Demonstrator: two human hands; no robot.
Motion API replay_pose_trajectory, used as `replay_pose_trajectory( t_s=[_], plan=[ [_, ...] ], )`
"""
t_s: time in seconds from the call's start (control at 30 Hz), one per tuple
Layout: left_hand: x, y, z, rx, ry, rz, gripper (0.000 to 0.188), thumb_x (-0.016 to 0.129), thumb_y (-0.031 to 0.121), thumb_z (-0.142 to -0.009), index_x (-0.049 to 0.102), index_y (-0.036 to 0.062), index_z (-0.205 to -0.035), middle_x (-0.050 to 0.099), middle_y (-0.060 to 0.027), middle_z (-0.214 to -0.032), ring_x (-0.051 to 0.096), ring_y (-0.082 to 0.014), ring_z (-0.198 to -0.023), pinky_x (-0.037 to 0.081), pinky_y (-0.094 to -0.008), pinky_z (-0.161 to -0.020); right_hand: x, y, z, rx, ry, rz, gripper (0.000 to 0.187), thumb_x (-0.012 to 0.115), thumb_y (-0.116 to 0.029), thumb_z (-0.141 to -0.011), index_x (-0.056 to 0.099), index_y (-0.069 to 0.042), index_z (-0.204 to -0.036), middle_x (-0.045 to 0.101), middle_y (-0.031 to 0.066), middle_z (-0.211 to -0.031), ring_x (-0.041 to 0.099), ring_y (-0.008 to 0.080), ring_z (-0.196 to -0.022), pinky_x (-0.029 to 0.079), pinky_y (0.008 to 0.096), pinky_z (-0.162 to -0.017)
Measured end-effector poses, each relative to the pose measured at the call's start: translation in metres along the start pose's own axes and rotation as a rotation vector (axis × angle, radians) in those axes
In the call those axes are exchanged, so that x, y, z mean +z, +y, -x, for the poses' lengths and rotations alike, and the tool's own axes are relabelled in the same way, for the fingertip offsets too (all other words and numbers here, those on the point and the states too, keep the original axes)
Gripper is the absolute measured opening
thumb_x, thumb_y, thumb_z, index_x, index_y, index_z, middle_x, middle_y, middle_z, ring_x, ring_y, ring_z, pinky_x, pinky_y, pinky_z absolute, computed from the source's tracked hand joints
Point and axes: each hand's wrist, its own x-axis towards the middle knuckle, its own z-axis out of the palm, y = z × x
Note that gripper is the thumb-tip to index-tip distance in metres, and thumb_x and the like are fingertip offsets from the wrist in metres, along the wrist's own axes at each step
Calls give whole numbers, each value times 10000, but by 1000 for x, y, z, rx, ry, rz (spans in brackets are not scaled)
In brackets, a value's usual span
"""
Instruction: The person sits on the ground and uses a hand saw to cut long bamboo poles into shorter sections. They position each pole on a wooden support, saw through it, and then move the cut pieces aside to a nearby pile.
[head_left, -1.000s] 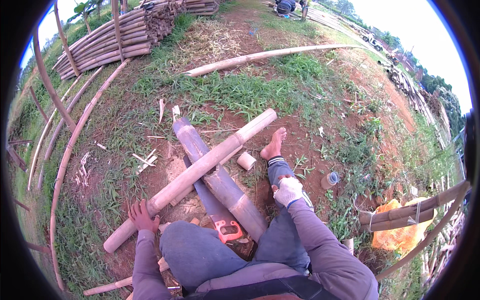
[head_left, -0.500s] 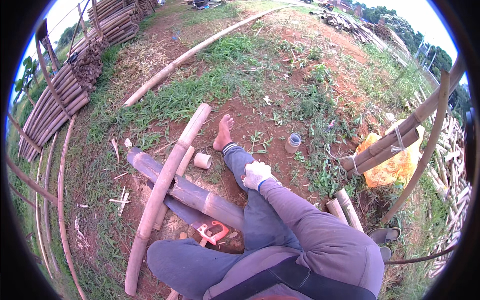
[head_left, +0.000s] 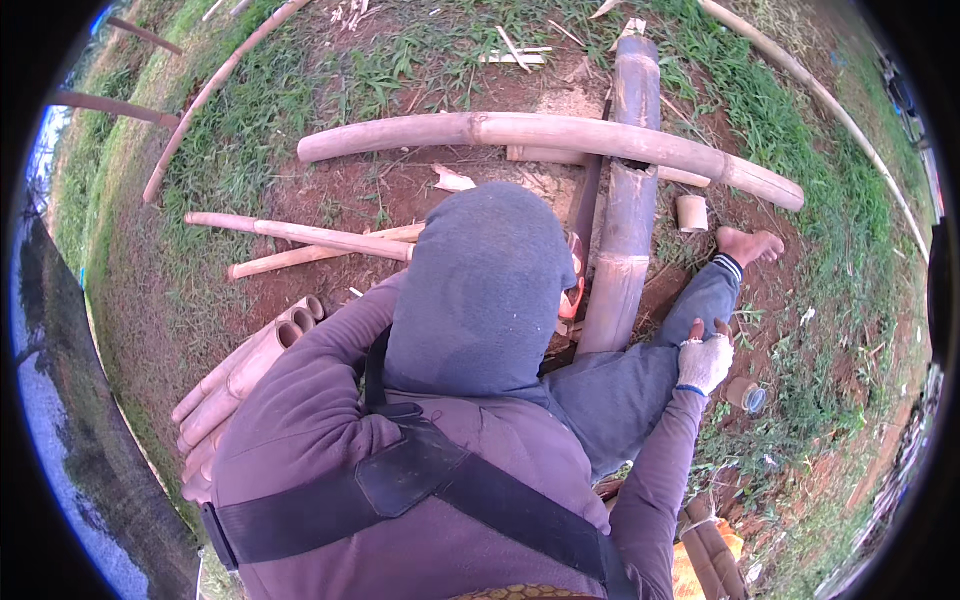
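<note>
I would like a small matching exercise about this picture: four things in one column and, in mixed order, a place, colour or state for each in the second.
Column one
1. Long pole
2. Right hand
3. Short bamboo piece
4. Saw

Column two
A. has an orange handle
B. lies between the thick pole and the bare foot
C. lies across the thick pole
D. wears a whitish glove

Right pairs: 1-C, 2-D, 3-B, 4-A

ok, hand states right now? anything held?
Left hand: hidden, forearm sleeve passes behind the bent knee; can't tell.
Right hand: gloved, beside the lower trouser leg; no object visible in it, open or closed unclear.
</note>
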Motion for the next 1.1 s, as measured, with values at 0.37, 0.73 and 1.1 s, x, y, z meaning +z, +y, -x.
replay_pose_trajectory(
  t_s=[0.37,0.73,1.1],
  plan=[
    [-25,-8,34,-5,-14,316,614,708,393,-914,582,118,-1448,624,-173,-1394,586,-403,-1333,421,-515,-1195,90,-154,56,-920,-573,-368,663,791,-336,-943,578,-25,-1488,611,205,-1483,612,389,-1333,479,499,-1129],
    [-62,-64,88,228,133,94,482,685,221,-919,630,143,-1391,665,-150,-1197,653,-388,-1080,559,-494,-982,100,-178,74,-1053,-459,-24,626,648,-381,-950,598,-105,-1509,542,151,-1607,396,377,-1556,215,677,-1252],
    [-137,43,-4,425,385,91,424,687,326,-924,671,116,-1292,657,-76,-1106,664,-307,-1060,566,-463,-881,-15,-293,23,-1132,-12,-182,537,642,-334,-959,618,-146,-1461,609,123,-1454,583,323,-1377,388,591,-1180]
  ],
)
